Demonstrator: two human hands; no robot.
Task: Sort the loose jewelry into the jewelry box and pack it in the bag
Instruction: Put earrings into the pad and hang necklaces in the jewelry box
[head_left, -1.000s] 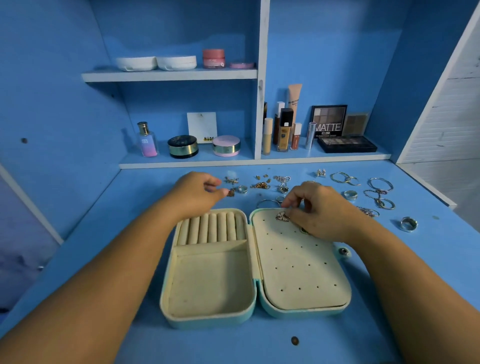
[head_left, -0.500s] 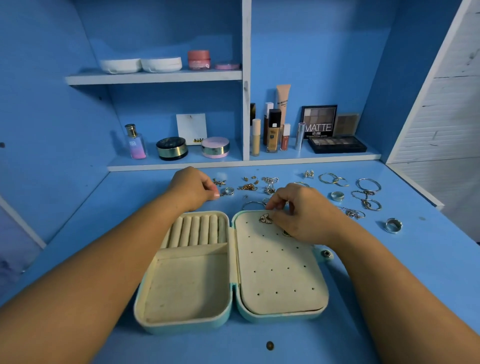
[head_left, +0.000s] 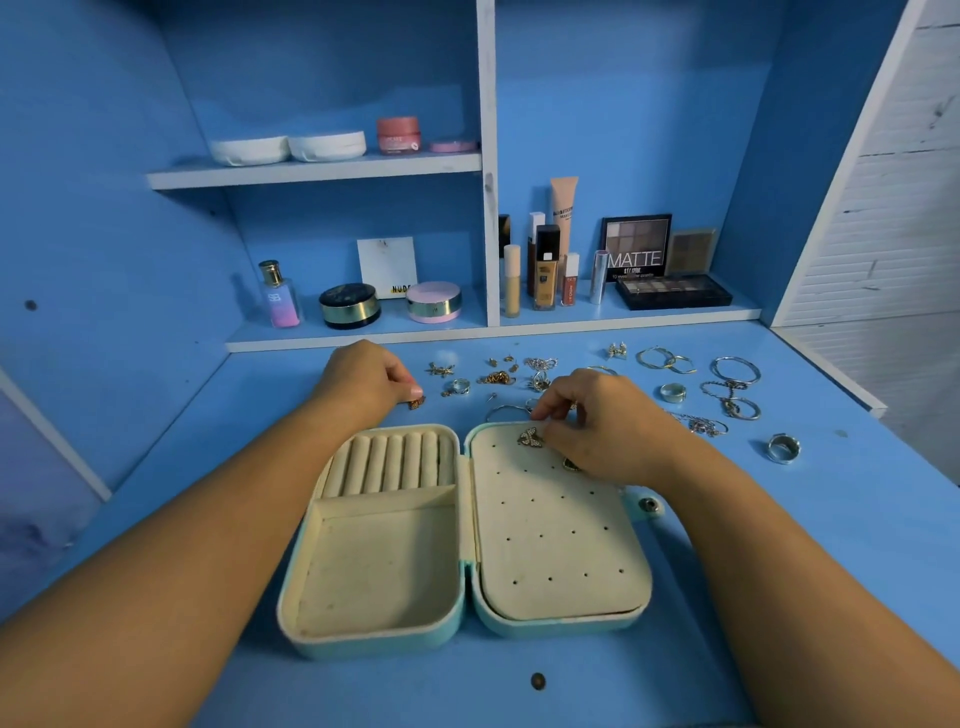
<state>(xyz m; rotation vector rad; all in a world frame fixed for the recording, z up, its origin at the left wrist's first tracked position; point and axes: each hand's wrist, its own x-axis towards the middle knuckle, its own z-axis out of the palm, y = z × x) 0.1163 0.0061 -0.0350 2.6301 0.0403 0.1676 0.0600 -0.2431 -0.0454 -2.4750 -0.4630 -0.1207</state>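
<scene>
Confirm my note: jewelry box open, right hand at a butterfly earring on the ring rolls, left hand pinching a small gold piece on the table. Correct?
One error: the head view shows the butterfly earring on the perforated panel, not the ring rolls. The rest holds.

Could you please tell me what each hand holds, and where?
The left hand pinches a small gold piece by its upper edge; the right hand pinches the butterfly earring at its right wing.

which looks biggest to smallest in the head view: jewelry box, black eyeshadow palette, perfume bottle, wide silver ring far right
1. jewelry box (nearest the camera, which flatters it)
2. black eyeshadow palette
3. perfume bottle
4. wide silver ring
</scene>
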